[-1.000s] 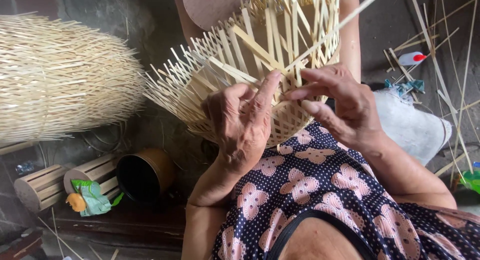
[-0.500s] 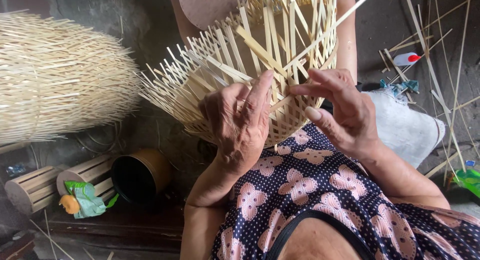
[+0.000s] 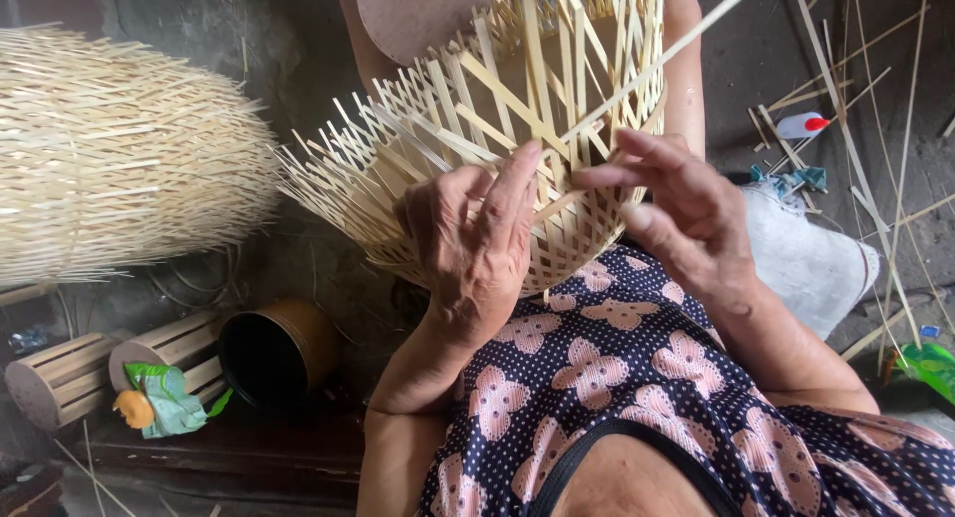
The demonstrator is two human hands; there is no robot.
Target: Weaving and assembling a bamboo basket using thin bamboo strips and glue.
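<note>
Half-woven bamboo basket at centre-top, over the lap. Left hand pressed flat on its weave, fingers open. Right hand at 3 o'clock pinches a long bamboo strip. Finished woven cage at 9 o'clock.

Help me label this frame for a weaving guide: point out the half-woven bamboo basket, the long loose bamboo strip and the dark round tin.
half-woven bamboo basket [image 3: 557, 248]: head view, woven wall.
long loose bamboo strip [image 3: 686, 41]: head view, mid-length.
dark round tin [image 3: 310, 330]: head view, brown side wall.
</note>
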